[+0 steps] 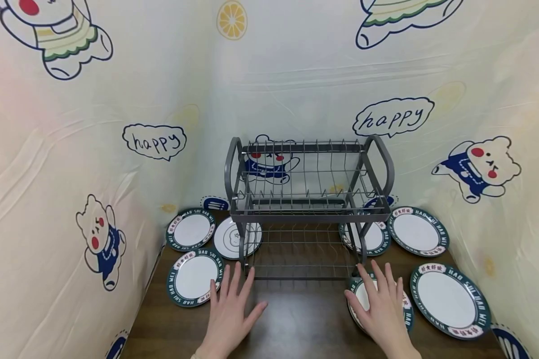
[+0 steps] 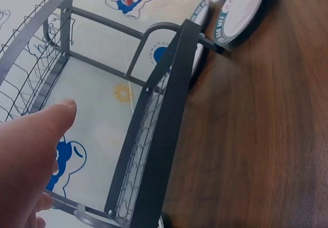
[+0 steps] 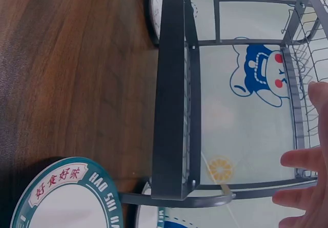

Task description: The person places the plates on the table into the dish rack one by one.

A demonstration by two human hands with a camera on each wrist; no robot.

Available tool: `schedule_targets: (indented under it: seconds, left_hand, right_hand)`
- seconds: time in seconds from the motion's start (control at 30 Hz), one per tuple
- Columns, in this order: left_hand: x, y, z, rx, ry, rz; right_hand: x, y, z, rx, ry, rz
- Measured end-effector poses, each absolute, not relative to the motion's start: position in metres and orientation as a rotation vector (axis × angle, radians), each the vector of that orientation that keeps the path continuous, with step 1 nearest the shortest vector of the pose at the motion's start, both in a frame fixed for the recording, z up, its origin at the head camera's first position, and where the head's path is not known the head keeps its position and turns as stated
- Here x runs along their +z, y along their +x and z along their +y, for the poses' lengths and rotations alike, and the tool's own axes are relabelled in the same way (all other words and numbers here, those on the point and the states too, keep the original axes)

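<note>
A dark grey two-tier dish rack (image 1: 310,218) stands in the middle of the table. My left hand (image 1: 231,314) is in front of its left side, fingers spread and straight, holding nothing. Those fingertips come near the rack's front left foot and a green-rimmed plate (image 1: 193,279). On the right, my right hand (image 1: 384,311) is likewise spread with nothing in it, over another green-rimmed plate (image 1: 407,311) that it partly covers. In the wrist views, the left thumb (image 2: 56,118) and the right fingers (image 3: 302,159) appear beside the rack's wire tiers.
Behind the left plate lie another green-rimmed plate (image 1: 190,229) and a white plate (image 1: 231,239). More plates lie at the right, including a large oval one (image 1: 449,299) and one farther back (image 1: 417,232). Patterned cloth (image 1: 292,109) encloses the brown table (image 1: 292,319).
</note>
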State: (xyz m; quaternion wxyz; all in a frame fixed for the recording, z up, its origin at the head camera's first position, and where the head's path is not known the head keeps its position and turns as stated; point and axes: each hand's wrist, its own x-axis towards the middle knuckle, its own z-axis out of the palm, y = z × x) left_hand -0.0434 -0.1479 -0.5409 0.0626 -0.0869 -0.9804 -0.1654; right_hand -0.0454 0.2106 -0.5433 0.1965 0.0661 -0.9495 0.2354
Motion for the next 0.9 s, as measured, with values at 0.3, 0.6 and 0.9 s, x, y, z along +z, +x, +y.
schedule_targets:
  seconds: [0.3, 0.6, 0.9]
  left_hand:
    - [-0.537, -0.048, -0.146, -0.625, -0.341, -2.712]
    - [-0.512, -0.058, -0.151, -0.910, -0.266, -2.491]
    - [-0.471, -0.079, -0.164, -1.195, -0.122, -2.354]
  right_hand:
    - [-0.542, -0.047, 0.211, 0.681, 0.221, -2.641]
    - [-0.542, -0.050, 0.213, 0.640, 0.377, -2.536]
    - [-0.541, -0.049, 0.214, 0.650, 0.345, -2.575]
